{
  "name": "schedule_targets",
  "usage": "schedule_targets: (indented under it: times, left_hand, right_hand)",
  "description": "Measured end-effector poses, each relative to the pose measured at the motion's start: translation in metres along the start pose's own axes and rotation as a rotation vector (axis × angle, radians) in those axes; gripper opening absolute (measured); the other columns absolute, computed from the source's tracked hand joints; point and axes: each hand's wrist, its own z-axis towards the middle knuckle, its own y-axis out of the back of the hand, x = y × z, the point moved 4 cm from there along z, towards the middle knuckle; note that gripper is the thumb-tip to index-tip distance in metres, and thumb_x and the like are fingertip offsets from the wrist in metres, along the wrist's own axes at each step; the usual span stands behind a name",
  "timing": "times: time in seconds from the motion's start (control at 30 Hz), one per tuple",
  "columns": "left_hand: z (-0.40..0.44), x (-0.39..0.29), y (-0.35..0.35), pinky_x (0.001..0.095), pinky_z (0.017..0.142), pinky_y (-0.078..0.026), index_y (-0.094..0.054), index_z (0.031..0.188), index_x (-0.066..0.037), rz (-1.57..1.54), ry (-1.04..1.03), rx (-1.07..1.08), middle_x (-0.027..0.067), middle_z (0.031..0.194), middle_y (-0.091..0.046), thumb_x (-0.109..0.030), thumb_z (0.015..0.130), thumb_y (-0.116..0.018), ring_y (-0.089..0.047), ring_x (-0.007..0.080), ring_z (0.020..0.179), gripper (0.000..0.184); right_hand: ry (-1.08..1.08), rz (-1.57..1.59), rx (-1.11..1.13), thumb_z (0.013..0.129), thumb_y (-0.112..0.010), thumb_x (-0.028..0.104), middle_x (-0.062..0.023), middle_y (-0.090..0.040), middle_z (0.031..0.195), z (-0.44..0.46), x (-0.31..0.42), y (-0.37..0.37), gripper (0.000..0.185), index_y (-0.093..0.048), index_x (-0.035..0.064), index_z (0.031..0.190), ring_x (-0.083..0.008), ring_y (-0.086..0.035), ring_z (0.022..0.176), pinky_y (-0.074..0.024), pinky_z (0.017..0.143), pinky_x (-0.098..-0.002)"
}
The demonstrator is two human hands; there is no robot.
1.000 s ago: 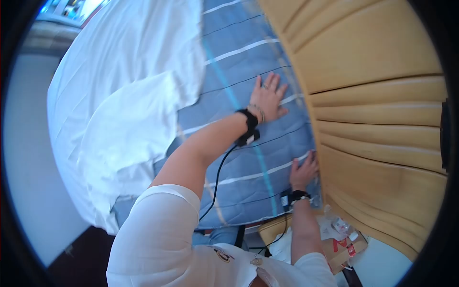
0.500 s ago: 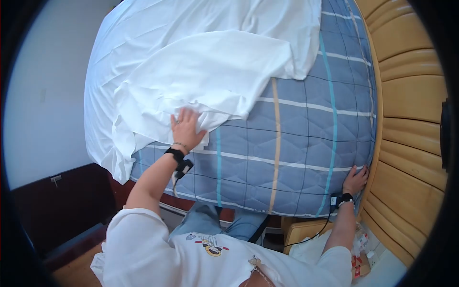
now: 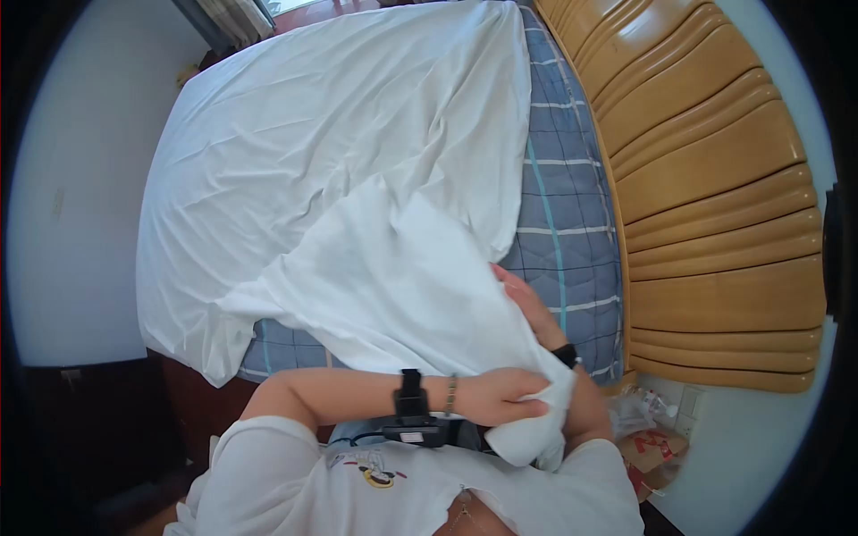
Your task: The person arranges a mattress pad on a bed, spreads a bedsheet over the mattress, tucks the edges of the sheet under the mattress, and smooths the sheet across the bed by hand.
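Note:
A white bed sheet (image 3: 402, 277) covers much of the bed and is pulled toward me in folds. My left hand (image 3: 500, 397) reaches across my body, its thumb and fingers closed on a bunched corner of the sheet near my waist. Farther forward, my right hand (image 3: 525, 304) grips the sheet's right edge, with part of its fingers hidden by the fabric. Below the sheet lies a blue-grey checked mattress (image 3: 585, 241), bare along the headboard side.
A wooden headboard (image 3: 724, 223) runs along the bed's right side. Plastic bags and a paper bag (image 3: 648, 451) stand at the lower right. At the lower left is a dark cabinet (image 3: 80, 438). A curtain (image 3: 234, 20) hangs at the far end.
My left hand has moved from lying on the sheet to my right, drawing the corner along. My right hand has left the mattress corner by the headboard and come to the sheet's edge.

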Motion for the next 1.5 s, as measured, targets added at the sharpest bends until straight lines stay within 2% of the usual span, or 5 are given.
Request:
schedule_targets:
  times: [0.07, 0.23, 0.3, 0.73, 1.5]
  left_hand:
    - [0.028, -0.013, -0.026, 0.0341, 0.068, -0.043, -0.051, 0.092, 0.002, -0.147, -0.031, 0.106, 0.0143, 0.084, -0.053, -0.018, 0.093, -0.049, -0.05, 0.0216, 0.072, 0.021]
    - [0.107, -0.035, -0.086, 0.0345, 0.076, -0.043, -0.053, 0.098, -0.001, -0.173, -0.035, 0.184, 0.0134, 0.092, -0.057, -0.022, 0.089, -0.053, -0.053, 0.0238, 0.084, 0.023]
    - [0.106, -0.019, -0.08, 0.0351, 0.077, -0.044, -0.054, 0.097, -0.002, -0.049, -0.08, 0.197, 0.0124, 0.094, -0.058, -0.021, 0.087, -0.054, -0.055, 0.0257, 0.087, 0.021]
    - [0.001, 0.066, 0.08, 0.0575, 0.106, -0.017, -0.037, 0.136, -0.017, 1.329, 0.488, -0.249, 0.0196, 0.144, -0.023, -0.043, 0.078, -0.061, -0.016, 0.0389, 0.136, 0.067]
    - [-0.267, 0.104, 0.021, 0.047, 0.1, -0.029, -0.06, 0.1, -0.02, 1.201, 0.817, -0.387, 0.0057, 0.115, -0.048, -0.016, 0.069, -0.068, -0.043, 0.0231, 0.114, 0.033]
  right_hand:
    - [0.361, -0.747, -0.218, 0.093, -0.05, 0.032, -0.0128, -0.052, 0.117, -0.037, 0.04, 0.04, 0.042, -0.052, 0.0004, 0.12, -0.0178, -0.05, 0.105, -0.0391, 0.092, -0.0309]
    - [0.547, -0.421, -1.25, 0.091, -0.055, 0.022, -0.0105, -0.061, 0.097, -0.269, 0.17, 0.196, 0.026, -0.056, -0.0002, 0.104, -0.0155, -0.054, 0.096, -0.0433, 0.086, -0.0291]
    - [0.444, -1.18, -1.248, 0.09, -0.058, 0.017, -0.009, -0.061, 0.098, -0.307, 0.165, 0.235, 0.021, -0.059, -0.0019, 0.098, -0.0163, -0.054, 0.093, -0.0416, 0.086, -0.0288]
    - [0.236, -1.447, -1.186, 0.091, -0.05, 0.011, -0.0162, -0.063, 0.096, -0.34, 0.153, 0.297, 0.019, -0.058, -0.0041, 0.098, -0.025, -0.058, 0.091, -0.0434, 0.084, -0.0323]
    - [-0.104, -1.955, -1.264, 0.088, -0.051, 0.018, -0.0172, -0.065, 0.09, -0.319, 0.164, 0.222, 0.017, -0.061, 0.0079, 0.098, -0.0359, -0.061, 0.084, -0.0482, 0.072, -0.0413]
